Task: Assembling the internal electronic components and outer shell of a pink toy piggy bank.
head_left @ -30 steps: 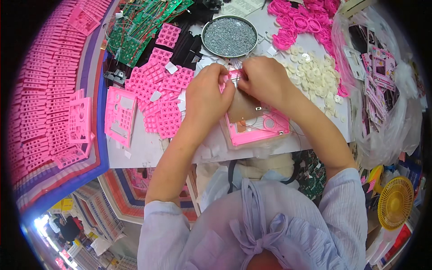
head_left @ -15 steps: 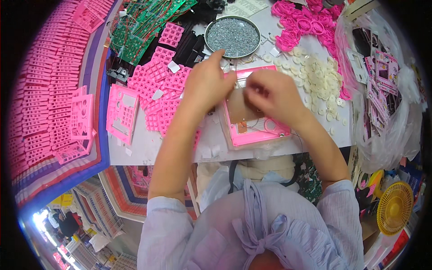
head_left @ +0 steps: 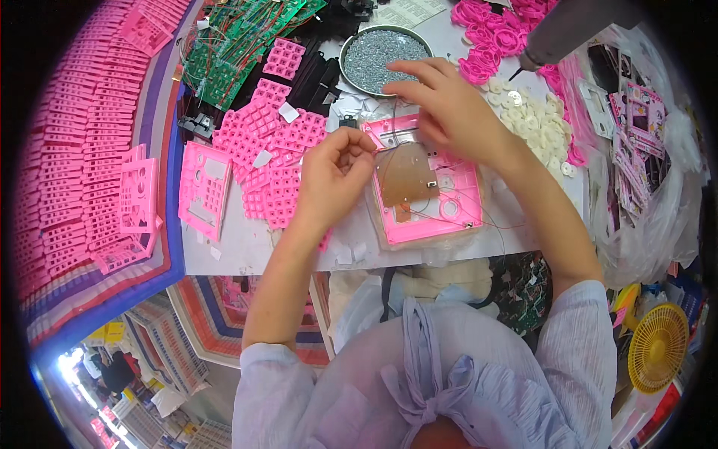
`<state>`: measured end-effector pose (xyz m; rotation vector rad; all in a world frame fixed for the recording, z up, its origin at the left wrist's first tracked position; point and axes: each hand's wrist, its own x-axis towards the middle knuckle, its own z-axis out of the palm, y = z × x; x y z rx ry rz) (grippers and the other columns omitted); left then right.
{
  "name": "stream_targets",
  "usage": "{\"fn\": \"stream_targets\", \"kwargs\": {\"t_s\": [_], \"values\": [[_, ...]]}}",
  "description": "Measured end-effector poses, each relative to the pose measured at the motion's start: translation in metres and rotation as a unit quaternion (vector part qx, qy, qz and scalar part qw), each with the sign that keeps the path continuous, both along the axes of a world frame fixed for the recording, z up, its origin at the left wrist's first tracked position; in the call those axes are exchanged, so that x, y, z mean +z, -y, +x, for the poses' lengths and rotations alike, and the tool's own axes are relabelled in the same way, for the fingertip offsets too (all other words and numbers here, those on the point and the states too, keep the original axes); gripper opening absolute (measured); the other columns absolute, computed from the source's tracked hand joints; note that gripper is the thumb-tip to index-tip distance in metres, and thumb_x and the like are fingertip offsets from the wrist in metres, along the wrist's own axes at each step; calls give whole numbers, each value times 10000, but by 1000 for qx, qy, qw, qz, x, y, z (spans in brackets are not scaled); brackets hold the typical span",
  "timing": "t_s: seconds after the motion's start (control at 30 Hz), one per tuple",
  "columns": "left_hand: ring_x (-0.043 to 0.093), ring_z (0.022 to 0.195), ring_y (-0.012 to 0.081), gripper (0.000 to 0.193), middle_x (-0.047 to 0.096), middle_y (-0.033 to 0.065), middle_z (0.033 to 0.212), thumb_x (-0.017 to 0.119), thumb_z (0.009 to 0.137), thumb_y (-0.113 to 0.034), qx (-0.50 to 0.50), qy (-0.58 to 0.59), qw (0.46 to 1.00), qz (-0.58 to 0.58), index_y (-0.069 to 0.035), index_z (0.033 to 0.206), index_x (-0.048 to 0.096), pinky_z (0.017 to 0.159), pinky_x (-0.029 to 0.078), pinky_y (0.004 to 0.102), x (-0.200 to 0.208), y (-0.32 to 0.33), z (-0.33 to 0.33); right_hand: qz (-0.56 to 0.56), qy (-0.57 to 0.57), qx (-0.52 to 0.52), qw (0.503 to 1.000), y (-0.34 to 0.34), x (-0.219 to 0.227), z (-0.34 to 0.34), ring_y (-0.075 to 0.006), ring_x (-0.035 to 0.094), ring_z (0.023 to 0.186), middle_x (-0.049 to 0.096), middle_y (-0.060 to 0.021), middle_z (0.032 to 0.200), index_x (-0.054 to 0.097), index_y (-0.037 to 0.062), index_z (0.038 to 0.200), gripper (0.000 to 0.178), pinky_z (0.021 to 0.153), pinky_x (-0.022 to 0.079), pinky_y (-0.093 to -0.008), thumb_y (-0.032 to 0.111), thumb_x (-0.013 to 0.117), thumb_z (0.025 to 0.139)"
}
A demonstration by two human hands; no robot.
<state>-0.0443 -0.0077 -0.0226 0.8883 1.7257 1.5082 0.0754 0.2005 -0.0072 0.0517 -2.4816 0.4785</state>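
Observation:
A pink plastic case [head_left: 419,234] lies in front of me, with a brown circuit board [head_left: 407,179] in it and thin wires trailing off to the right. By the case's upper left edge is my left hand [head_left: 334,176], its fingers curled together; whatever they may pinch is too small to make out. My right hand [head_left: 460,112] is above the upper part of the case, fingers spread. Its fingertips reach over the near right rim of a round dish [head_left: 343,69] full of small metal screws [head_left: 385,56].
Pink keypads [head_left: 262,165] and a pink panel [head_left: 203,188] lie left, green circuit boards [head_left: 232,52] behind. White discs [head_left: 535,127] and pink rings [head_left: 486,49] are right. A dark electric screwdriver [head_left: 572,34] hangs above them. Stacked pink casings [head_left: 97,150] fill the far left.
My right hand has risen from the circuit board to the screw dish. My left hand has come down from the dish to the case's left edge. The screwdriver has swung into view.

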Motion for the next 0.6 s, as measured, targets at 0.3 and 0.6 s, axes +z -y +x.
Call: {"fn": "stream_targets", "kwargs": {"t_s": [0.3, 0.6], "values": [[650, 594, 239, 317, 646, 90, 637, 709, 895, -325, 103, -388, 892, -206, -15, 945, 669, 581, 484, 381, 15, -29, 6, 22, 125, 27, 992, -1, 7, 14, -294, 619, 891, 623, -70, 870, 672, 89, 873, 130, 764, 517, -427, 141, 708, 760], [706, 722, 334, 306, 716, 162, 757, 735, 833, -265, 90, -292, 926, -222, 1, 982, 756, 676, 546, 431, 25, -39, 2, 79, 256, -3, 963, 29, 12, 33, -269, 616, 896, 636, -57, 889, 707, 124, 1043, 280, 776, 466, -414, 114, 700, 763]]}}
